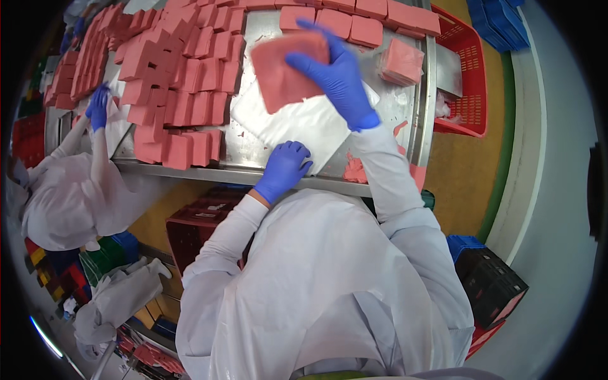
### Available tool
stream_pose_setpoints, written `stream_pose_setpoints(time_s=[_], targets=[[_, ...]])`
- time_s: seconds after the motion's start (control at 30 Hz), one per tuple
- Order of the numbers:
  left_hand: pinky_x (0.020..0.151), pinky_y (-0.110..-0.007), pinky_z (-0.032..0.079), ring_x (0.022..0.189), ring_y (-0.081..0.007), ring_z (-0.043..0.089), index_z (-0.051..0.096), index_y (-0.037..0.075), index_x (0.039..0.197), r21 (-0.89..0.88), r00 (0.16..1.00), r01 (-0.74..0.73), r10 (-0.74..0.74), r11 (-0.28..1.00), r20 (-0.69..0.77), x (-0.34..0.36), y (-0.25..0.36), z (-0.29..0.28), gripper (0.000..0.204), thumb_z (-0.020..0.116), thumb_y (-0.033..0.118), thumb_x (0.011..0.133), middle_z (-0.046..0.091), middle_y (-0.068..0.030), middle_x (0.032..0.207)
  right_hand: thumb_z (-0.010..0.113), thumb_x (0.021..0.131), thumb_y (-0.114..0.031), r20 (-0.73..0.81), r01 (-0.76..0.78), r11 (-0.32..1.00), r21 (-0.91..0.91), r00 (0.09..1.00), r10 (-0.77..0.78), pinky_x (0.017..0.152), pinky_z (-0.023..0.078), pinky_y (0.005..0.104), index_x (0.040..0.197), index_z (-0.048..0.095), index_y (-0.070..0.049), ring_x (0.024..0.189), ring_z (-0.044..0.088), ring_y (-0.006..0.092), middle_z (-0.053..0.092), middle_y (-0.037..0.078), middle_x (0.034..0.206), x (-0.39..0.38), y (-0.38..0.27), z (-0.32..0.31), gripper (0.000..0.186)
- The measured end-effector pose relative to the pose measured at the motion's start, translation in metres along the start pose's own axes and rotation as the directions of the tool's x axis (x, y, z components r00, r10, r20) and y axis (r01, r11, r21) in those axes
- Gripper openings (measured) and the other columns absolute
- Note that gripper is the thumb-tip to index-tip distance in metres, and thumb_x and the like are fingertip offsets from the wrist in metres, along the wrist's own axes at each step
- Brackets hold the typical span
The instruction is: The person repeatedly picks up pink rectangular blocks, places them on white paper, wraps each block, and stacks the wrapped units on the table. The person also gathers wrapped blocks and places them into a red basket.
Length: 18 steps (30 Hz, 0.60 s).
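Note:
My right hand (pixel 339 79), in a blue glove, is closed on the right edge of a flat, squarish pink slab (pixel 278 76) that looks like processed meat. It is held over a white plastic sheet (pixel 285 130) spread on the metal table (pixel 244 149). My left hand (pixel 284 168), also gloved in blue, rests on the sheet's near-left edge by the table's front. Its fingers lie fairly flat, with nothing visible in them. To the right stands a short stack of pink slices in clear wrap (pixel 402 62).
Rows of pink blocks (pixel 206 73) cover the table's left side; more line the back. Pink scraps (pixel 356 170) lie near my right forearm. Beyond the right edge sits a red crate (pixel 468 76). A co-worker's gloved hands (pixel 98 104) are at far left. Dark crates (pixel 484 278) stand at lower right.

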State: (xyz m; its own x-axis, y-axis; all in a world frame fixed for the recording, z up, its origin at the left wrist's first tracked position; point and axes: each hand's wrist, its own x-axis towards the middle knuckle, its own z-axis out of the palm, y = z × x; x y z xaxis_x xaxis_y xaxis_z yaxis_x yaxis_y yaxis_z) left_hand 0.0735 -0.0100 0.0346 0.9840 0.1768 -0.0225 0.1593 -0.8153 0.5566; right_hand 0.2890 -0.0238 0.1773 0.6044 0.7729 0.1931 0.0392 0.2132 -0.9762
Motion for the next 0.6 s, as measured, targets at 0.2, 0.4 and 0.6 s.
stream_pose_setpoints(time_s=[0.2, 0.4, 0.6], targets=[[0.074, -0.04, 0.046, 0.077, -0.0287, 0.059, 0.064, 0.007, 0.086, -0.071, 1.0, 0.015, -0.017, 0.997, -0.026, 0.024, -0.036, 0.0, 0.011, 0.062, 0.018, 0.082, 0.061, -0.0101, 0.085, 0.076, 0.078, -0.037, -0.08, -0.09, 0.68, -0.728, 0.996, 0.045, 0.085, 0.048, 0.0401, 0.138, 0.041, 0.0, 0.095, 0.059, 0.0345, 0.057, 0.021, 0.111, -0.136, 0.146, -0.035, 0.079], [0.078, -0.038, 0.049, 0.088, -0.0288, 0.062, 0.064, 0.008, 0.097, -0.126, 0.997, -0.069, 0.066, 0.99, -0.034, 0.044, -0.021, -0.036, 0.022, 0.07, 0.021, 0.079, 0.064, -0.0104, 0.091, 0.073, 0.08, -0.023, 0.07, -0.169, 0.756, -0.632, 0.959, 0.273, 0.077, 0.049, 0.0356, 0.094, 0.067, -0.003, 0.084, 0.062, 0.023, 0.065, 0.01, 0.087, -0.137, 0.125, -0.041, 0.026], [0.073, -0.041, 0.048, 0.087, -0.0286, 0.061, 0.063, 0.008, 0.094, 0.146, 0.843, 0.362, -0.256, 0.921, -0.472, 0.128, -0.101, -0.048, 0.022, 0.07, 0.021, 0.078, 0.064, -0.0111, 0.092, 0.065, 0.088, -0.018, -0.196, -0.117, 0.975, -0.19, 0.977, 0.079, 0.085, 0.05, 0.0327, 0.113, 0.063, -0.001, 0.094, 0.064, 0.0267, 0.066, 0.016, 0.105, -0.013, 0.12, -0.016, 0.031]])
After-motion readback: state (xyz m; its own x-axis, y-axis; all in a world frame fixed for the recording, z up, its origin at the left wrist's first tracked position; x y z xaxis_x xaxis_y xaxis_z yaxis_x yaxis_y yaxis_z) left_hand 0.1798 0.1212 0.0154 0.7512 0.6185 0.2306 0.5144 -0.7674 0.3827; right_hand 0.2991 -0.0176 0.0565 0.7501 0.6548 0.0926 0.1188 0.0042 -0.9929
